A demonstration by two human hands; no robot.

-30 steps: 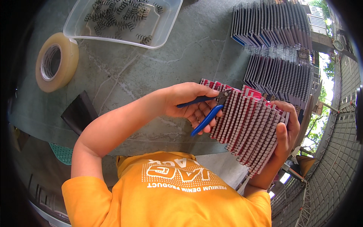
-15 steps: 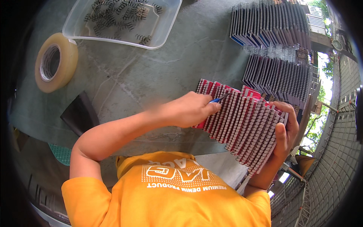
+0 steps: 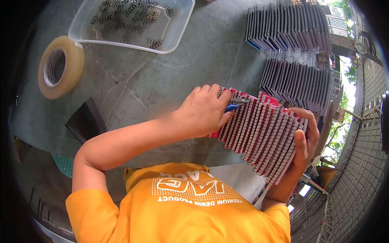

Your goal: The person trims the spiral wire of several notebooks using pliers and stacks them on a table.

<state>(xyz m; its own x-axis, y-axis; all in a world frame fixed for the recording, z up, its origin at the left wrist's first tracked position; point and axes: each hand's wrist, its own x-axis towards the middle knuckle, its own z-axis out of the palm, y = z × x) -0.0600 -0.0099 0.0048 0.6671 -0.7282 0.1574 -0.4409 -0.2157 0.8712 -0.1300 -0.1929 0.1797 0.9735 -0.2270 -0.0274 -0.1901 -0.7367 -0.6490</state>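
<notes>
Currently, tape roll (image 3: 73, 71) sits well left of left hand (image 3: 201, 111), clear tub (image 3: 176, 34) of black coils (image 3: 115, 19) beyond it. Left hand curled around blue-handled cutters (image 3: 231, 107), tips over red spiral-bound notebooks (image 3: 257, 131) just right of it. Dark spiral-bound stacks (image 3: 289, 30) stand beyond right hand (image 3: 306, 135), which grips the red notebooks' right end.

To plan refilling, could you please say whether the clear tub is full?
Not full: black coils lie in the tub, bare bottom showing.
</notes>
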